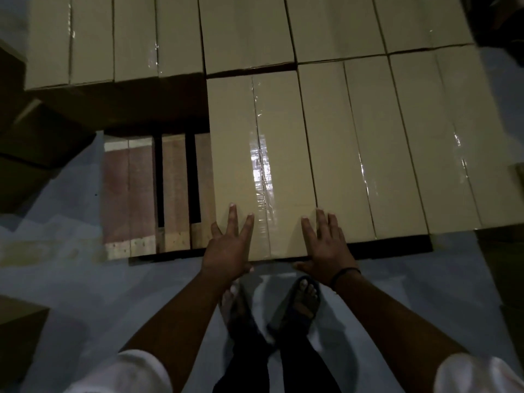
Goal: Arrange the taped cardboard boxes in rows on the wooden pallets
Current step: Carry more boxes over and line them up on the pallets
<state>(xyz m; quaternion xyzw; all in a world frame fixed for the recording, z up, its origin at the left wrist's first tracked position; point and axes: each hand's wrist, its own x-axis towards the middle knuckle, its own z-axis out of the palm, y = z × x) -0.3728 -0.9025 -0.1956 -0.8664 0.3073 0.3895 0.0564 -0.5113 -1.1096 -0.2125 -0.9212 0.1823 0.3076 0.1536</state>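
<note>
1. The box (283, 131) I'm placing lies lengthways on the pallet (141, 194), at the left end of the near row. Its right side sits tight against the neighbouring box (365, 154), and its far end is close up to the back row (243, 32).
2. My left hand (229, 248) and right hand (326, 248) lie flat on its near end, one on each side of the tape seam (262, 165). The fingers are straight and spread and the thumbs are down at the near edge, so I'm pressing rather than gripping.
3. I'd expect stiff corrugated card with flat faces that slide easily on wood. I can't judge the weight by looking, but a box this long wants two hands.
4. The tape looks glossy and slick, so my palms belong on bare cardboard.
5. To nudge the box, I'd push the near end face close to its corners. To lift it, I'd take the bottom edges at both short ends and never pull on the taped flaps.
6. The bare slats to the left have dark gaps, and a dragged corner could catch there.
</note>
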